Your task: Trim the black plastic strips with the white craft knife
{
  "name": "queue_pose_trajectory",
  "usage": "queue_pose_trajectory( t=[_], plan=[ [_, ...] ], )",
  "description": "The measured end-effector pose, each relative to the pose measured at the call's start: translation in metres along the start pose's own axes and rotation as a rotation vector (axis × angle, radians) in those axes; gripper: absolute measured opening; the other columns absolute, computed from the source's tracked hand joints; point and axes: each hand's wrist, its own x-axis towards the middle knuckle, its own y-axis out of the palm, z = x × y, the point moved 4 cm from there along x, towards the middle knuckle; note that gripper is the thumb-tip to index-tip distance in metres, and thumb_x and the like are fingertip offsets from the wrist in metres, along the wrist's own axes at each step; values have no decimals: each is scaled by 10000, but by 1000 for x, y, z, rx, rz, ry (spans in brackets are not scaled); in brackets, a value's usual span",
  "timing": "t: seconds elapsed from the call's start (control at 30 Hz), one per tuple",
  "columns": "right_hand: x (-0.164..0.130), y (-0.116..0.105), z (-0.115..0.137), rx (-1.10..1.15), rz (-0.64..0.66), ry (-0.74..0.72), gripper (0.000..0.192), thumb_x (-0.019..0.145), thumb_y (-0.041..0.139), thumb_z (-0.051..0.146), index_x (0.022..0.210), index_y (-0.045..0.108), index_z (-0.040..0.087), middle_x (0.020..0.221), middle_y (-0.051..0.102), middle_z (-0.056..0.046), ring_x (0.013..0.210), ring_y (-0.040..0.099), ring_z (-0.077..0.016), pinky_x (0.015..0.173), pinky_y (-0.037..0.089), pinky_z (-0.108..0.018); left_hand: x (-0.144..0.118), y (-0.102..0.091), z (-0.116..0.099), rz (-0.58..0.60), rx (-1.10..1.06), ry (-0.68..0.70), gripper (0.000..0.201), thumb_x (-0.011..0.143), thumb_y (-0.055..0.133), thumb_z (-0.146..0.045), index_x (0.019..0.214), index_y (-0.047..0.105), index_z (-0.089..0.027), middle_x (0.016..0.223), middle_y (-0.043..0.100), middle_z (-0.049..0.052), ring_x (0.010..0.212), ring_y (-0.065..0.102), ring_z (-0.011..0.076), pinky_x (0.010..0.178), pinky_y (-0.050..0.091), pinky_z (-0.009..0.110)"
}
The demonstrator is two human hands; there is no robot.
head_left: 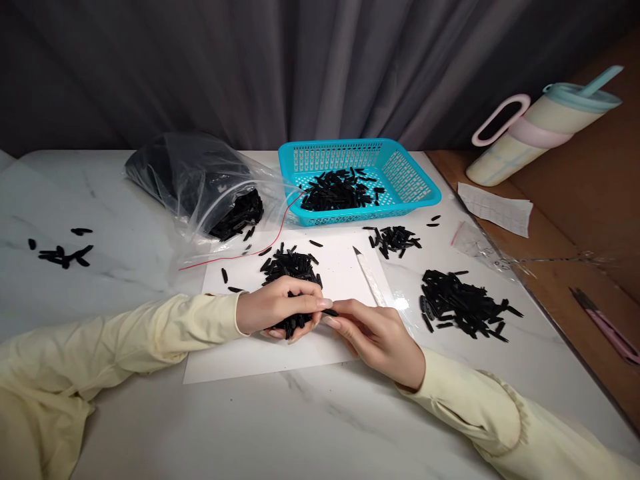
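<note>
**A makeshift piecework station for sorting small parts**

The white marble-look worktop [150, 413] carries small black plastic pieces in loose heaps [463, 305], a turquoise mesh basket [400, 177] and a clear bulk bag [200, 177], with a white sheet [260, 360] as a sorting mat. A grey curtain [300, 67] backs it. A pastel drinking tumbler [540, 130] suggests a home or small workshop rather than a factory line.

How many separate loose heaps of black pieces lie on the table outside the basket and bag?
4: on the white sheet, below the basket, right, far left.
</note>
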Motion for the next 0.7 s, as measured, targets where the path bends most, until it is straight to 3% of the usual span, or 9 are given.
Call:
queue_pose_trajectory(
  t=[0.7],
  plan=[
    [-2, -1, 1, -34, -92, -33, 124, 919, 471, 234, 918, 580, 174, 486, 542, 49, 366, 431, -68, 416, 366, -177, 0, 1, 0, 20, -12, 4, 368, 832, 470, -466, 657, 490, -143, 409, 479, -39, 247, 269, 26, 256, 172, 141]
  ],
)
